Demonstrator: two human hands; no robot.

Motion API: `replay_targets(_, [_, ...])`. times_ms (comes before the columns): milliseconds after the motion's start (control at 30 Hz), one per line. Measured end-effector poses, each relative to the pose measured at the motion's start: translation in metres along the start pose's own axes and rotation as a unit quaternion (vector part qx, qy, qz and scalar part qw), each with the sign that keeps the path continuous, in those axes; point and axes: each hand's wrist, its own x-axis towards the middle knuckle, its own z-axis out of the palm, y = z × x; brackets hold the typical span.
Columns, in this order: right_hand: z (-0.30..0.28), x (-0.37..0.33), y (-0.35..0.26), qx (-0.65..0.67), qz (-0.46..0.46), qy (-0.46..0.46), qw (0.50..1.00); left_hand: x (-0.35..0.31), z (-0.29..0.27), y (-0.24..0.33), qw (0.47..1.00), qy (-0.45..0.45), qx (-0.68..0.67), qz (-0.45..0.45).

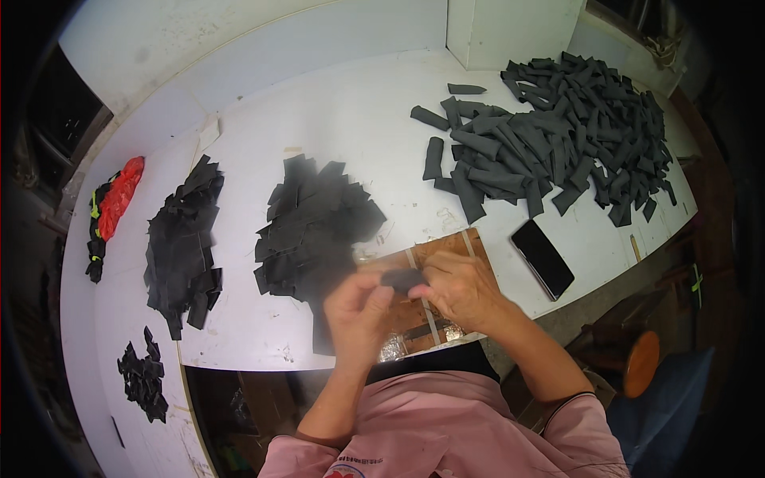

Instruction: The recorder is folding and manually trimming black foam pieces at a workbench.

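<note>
A small dark grey fabric piece [404, 280] is held between my two hands, over a brown board [470, 243] at the table's front edge. My left hand [356, 309] pinches its left end between thumb and fingers. At its right end, the closed fingers of my right hand [462, 288] grip it. Just left of my hands lies a heap of flat dark fabric pieces [315, 219]. Part of that heap reaches down behind my left hand. The held piece is slightly blurred, so its exact shape is hard to make out.
A large pile of grey rolled or tube-shaped fabric pieces [550, 143] covers the far right of the white table [239, 119]. A phone [543, 259] lies right of the board. Leftward are another dark fabric heap [185, 247], small dark scraps [143, 376] and a red plastic bag [123, 195].
</note>
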Motion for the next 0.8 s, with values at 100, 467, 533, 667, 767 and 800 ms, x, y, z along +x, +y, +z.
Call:
replay_targets(100, [0.012,-0.005,0.006,0.015,-0.02,0.073,0.997,0.005,0.013,0.004,0.994,-0.062,-0.086,-0.034])
replay_targets(467, [0.022,-0.007,0.011,0.106,-0.079,0.137,0.982,0.026,0.022,0.027,0.968,-0.152,0.198,-0.017])
replay_targets(533, [0.025,-0.009,0.012,0.132,-0.095,0.164,0.973,0.025,0.026,0.034,0.93,-0.185,0.318,0.016])
replay_targets(667, [0.041,-0.021,0.03,0.141,-0.054,0.098,0.984,0.023,0.022,0.023,0.939,-0.183,0.29,0.01])
replay_targets(767, [0.026,-0.01,0.023,0.09,-0.039,0.062,0.993,0.022,0.027,0.025,0.929,-0.149,0.335,0.053])
replay_targets(800, [0.019,-0.006,0.016,0.084,-0.017,0.06,0.994,0.021,0.023,0.022,0.965,-0.139,0.214,0.054])
